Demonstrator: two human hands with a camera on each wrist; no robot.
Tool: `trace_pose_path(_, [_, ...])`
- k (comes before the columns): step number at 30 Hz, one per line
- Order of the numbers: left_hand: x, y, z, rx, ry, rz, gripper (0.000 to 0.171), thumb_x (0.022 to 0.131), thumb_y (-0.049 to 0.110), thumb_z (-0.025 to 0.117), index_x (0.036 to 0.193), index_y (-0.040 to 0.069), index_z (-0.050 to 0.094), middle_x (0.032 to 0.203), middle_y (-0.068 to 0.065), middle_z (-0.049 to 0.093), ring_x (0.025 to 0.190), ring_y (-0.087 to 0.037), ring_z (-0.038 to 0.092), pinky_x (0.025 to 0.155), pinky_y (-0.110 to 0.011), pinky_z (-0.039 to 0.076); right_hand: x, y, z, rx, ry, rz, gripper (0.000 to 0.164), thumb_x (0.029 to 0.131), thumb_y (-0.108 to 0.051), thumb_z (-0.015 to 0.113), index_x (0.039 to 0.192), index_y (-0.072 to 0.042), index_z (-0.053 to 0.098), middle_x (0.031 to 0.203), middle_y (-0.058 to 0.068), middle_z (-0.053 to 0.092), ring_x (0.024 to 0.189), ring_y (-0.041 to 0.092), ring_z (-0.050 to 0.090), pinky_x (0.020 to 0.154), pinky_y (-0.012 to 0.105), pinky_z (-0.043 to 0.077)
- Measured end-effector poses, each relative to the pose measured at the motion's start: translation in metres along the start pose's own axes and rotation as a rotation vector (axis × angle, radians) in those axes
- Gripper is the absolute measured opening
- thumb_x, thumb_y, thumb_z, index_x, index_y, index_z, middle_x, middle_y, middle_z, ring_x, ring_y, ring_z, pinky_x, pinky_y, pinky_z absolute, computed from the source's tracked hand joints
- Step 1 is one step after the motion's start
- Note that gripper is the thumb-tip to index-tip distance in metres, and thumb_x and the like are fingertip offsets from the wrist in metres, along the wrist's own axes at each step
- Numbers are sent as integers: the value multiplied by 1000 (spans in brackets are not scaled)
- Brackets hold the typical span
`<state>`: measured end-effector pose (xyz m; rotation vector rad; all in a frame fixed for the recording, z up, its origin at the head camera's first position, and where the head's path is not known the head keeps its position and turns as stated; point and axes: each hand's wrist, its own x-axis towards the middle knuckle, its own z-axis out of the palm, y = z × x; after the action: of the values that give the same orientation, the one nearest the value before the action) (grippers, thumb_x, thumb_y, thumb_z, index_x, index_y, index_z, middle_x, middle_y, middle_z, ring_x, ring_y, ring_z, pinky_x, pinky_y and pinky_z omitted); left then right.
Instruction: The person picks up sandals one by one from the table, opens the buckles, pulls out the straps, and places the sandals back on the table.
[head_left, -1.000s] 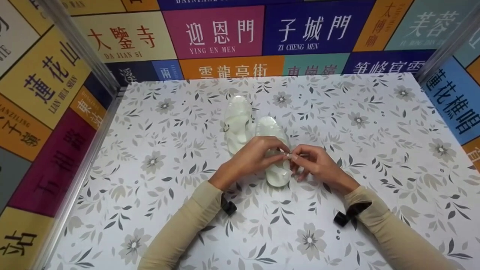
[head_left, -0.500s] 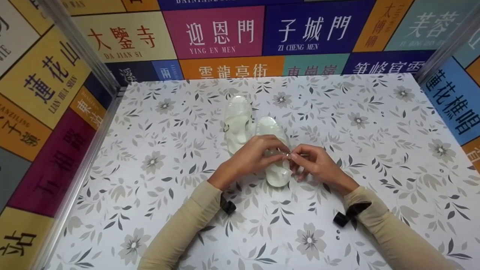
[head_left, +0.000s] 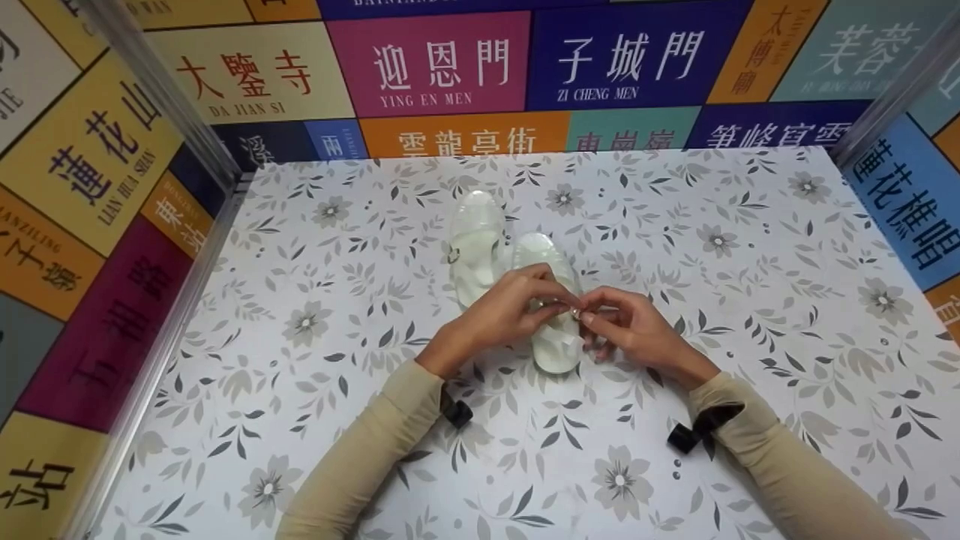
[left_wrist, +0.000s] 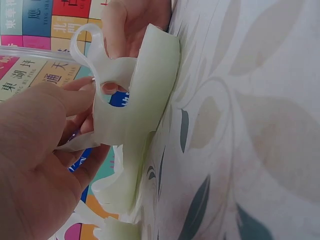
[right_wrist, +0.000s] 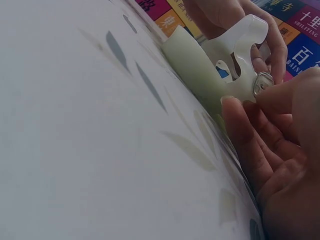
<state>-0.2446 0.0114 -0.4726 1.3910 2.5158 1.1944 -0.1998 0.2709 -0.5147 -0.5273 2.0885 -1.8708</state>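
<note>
Two pale, milky-green jelly sandals lie on the table. The nearer sandal is between my hands, its sole on the table; the other sandal lies farther back on the left. My left hand reaches over the nearer sandal and pinches its ankle strap between thumb and fingers. From the other side my right hand pinches the small metal buckle at the sandal's outer side. Both hands' fingertips nearly meet there. Fingers partly hide how the strap sits in the buckle.
The table has a white cover with grey flowers and leaves. Coloured panels with lettering stand behind and at both sides. A second small metal buckle shows on the farther sandal's left side.
My left hand has risen slightly and its thumb is more bent at the strap. My right fingers have shifted a little at the buckle. The sandals stay in place.
</note>
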Motion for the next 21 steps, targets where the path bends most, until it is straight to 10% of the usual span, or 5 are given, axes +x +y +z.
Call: trace_pose_path(21, [-1, 5, -4, -16, 47, -36, 20, 100, 7, 67, 115, 17, 78, 111, 2, 68, 107, -10, 66, 95, -27, 57, -1, -3, 0, 6, 7, 47, 24, 107, -16, 69, 125, -1, 64, 92, 21, 68, 75, 23, 75, 59, 44, 66])
